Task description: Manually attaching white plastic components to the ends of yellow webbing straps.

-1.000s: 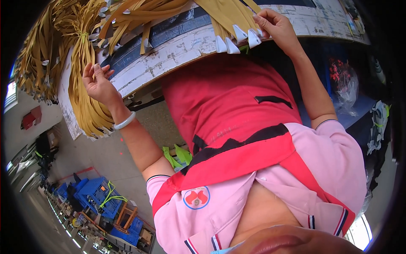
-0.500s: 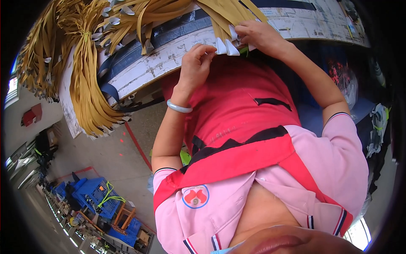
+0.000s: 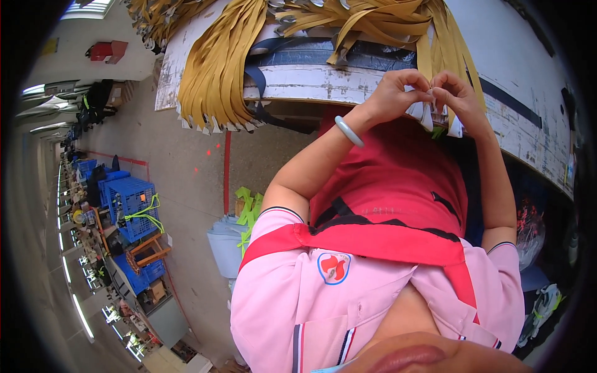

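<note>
My left hand, with a pale green bangle on its wrist, meets my right hand at the front edge of a worn white worktable. Between them, the fingers of both hands pinch the white-tipped ends of yellow straps. These straps run back over the tabletop. A thick bundle of the same yellow straps hangs over the table edge to the left of my hands. I wear a pink shirt and a red apron.
On the concrete floor to the left stand blue plastic crates and a wooden frame. A grey sack with green straps lies near my left side. A red line is painted on the floor. Dark clutter sits under the table at right.
My left hand left the hanging strap bundle and moved right to join my right hand at the strap ends. The view has swung, so the table now sits higher and further right.
</note>
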The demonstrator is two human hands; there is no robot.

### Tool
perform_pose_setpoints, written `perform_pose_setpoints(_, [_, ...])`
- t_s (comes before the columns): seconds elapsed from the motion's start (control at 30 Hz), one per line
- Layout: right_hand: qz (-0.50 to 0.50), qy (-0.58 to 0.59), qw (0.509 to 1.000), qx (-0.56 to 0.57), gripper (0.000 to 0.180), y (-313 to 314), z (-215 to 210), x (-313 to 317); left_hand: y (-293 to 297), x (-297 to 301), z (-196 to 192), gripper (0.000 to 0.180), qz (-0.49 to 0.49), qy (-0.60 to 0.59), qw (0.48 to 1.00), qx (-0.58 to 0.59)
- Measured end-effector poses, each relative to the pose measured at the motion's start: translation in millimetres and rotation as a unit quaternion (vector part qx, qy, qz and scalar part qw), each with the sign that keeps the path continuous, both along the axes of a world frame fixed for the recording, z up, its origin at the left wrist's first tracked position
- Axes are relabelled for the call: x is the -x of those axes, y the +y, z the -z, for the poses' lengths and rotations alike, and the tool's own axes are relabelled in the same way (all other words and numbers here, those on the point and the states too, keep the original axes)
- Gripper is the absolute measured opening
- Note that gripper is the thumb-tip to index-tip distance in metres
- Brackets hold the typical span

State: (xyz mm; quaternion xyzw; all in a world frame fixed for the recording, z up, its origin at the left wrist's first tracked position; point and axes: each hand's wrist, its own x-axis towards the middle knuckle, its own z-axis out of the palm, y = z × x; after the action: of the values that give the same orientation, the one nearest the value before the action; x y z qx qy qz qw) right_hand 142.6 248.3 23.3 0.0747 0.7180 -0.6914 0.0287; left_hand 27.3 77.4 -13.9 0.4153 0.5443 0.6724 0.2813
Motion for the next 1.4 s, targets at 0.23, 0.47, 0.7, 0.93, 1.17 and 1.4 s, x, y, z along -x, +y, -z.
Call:
perform_pose_setpoints(0.23, [-0.083,-0.016,0.996,-0.006,0.024,6,-13,26,-3,27,-1,0.009,0.055,-0.146,0.988,0.02])
perform_pose_setpoints(0.47, [-0.087,0.001,0.996,0.016,0.017,9,-5,27,-8,33,-5,0.016,0.114,-0.192,0.974,0.044])
perform_pose_setpoints(0.7, [-0.054,-0.001,0.999,0.004,0.019,10,-8,25,-2,30,-6,0.018,0.082,-0.194,0.977,0.032])
perform_pose_setpoints(0.93, [0.013,0.045,0.998,-0.041,0.018,-10,1,27,2,25,5,0.007,-0.038,-0.173,0.984,0.001])
perform_pose_setpoints(1.17, [0.229,0.237,0.882,-0.338,0.012,-31,23,35,16,-9,4,0.005,-0.204,0.053,0.977,-0.032])
perform_pose_setpoints(1.4, [0.136,0.163,0.977,-0.01,0.008,-31,36,15,-8,12,0,0.017,-0.046,0.001,0.998,0.029])
